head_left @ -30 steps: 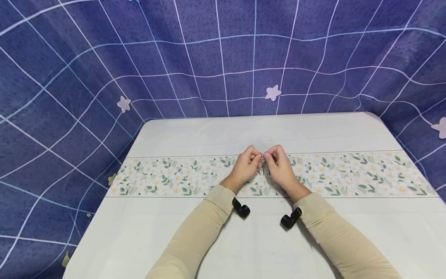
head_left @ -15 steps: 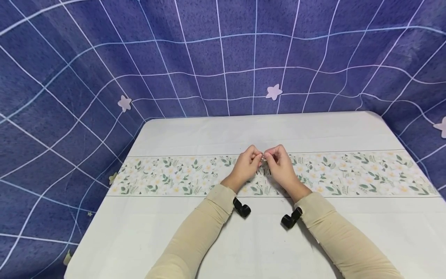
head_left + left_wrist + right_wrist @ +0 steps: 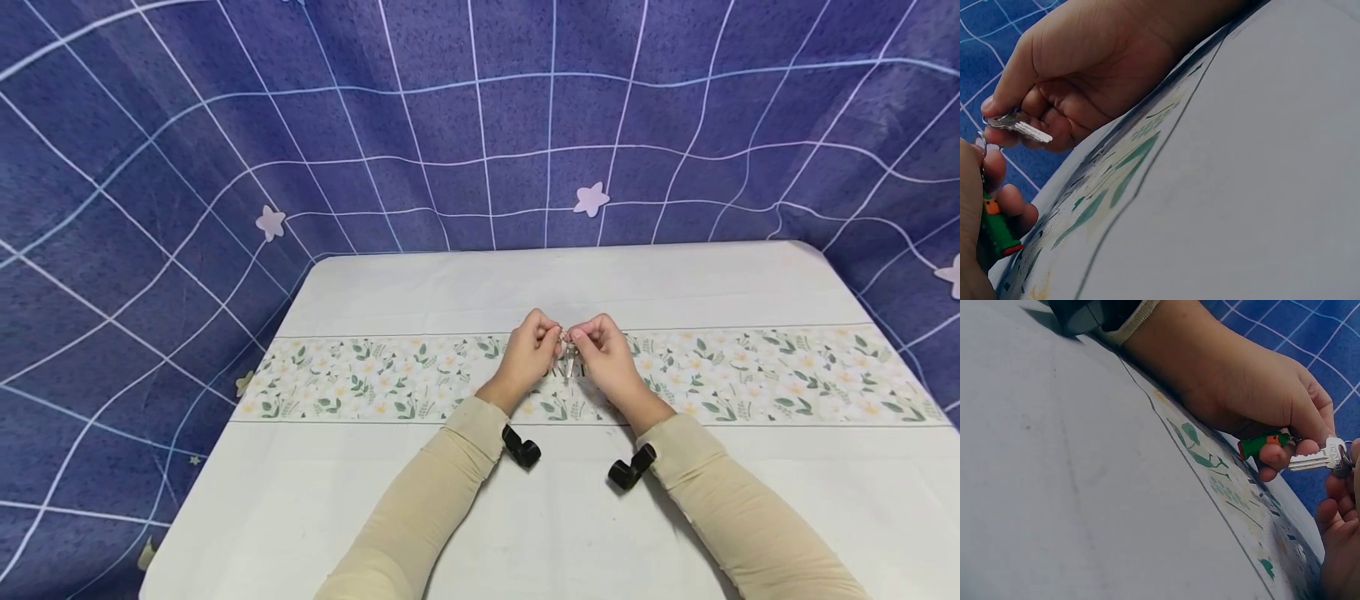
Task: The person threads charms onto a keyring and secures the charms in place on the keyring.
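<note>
Thumb and fingers of my left hand (image 3: pixel 531 350) pinch a small metal ring (image 3: pixel 984 147). A green, orange and red key charm (image 3: pixel 1000 234) hangs by its short chain against those fingers. Opposite it, my right hand (image 3: pixel 604 357) pinches the head of a silver key (image 3: pixel 1310 462), whose toothed blade points down and away from the fingertips. In the head view the key lies between the two hands, and their fingertips nearly meet above it. Part of the ring is hidden behind the fingers.
A white table (image 3: pixel 570 517) with a floral printed band (image 3: pixel 420 379) across it lies under the hands. Behind it hangs a blue curtain (image 3: pixel 420 125) with a line grid and stars. Each wrist bears a black camera mount (image 3: pixel 521 447).
My left fingertips have drawn slightly left, so the gap between the hands is a little wider. The key now shows more plainly below the fingers.
</note>
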Demonstrator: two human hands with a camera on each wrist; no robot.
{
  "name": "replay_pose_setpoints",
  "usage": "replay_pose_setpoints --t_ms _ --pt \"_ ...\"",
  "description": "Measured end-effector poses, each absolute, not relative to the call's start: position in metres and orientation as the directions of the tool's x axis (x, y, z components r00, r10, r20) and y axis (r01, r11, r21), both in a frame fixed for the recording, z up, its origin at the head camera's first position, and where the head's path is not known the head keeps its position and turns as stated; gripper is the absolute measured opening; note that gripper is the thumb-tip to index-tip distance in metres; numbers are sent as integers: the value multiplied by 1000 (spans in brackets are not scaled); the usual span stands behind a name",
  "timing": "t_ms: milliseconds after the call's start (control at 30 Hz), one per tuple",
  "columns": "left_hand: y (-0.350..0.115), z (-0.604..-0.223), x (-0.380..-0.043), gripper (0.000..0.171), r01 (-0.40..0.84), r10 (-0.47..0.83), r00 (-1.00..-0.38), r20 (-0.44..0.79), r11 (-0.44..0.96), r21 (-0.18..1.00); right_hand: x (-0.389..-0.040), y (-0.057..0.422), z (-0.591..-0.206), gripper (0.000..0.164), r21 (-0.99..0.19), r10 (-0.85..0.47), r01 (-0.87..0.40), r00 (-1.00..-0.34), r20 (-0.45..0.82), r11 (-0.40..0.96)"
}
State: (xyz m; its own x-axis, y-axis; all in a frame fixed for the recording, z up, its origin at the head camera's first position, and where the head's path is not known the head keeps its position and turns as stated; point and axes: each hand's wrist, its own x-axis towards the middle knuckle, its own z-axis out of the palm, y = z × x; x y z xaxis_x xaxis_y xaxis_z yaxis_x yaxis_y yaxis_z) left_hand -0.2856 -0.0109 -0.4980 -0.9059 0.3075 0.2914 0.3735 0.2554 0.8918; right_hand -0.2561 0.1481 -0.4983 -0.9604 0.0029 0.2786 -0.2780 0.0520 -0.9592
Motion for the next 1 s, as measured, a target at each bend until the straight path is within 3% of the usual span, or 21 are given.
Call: replay_pose_setpoints --t_ms 267,533,1000 --pt "-11 -497 -284 7 367 305 -908 288 247 897 -255 148 -498 10 -954 -31 -300 -954 300 11" --pt "-12 -498 -284 7 365 305 -910 281 267 892 -240 144 -473 13 -947 -59 -320 -946 319 17" --pt "-12 -500 -286 14 279 305 -920 247 67 958 -254 148 -493 10 -973 30 -229 -973 230 25"
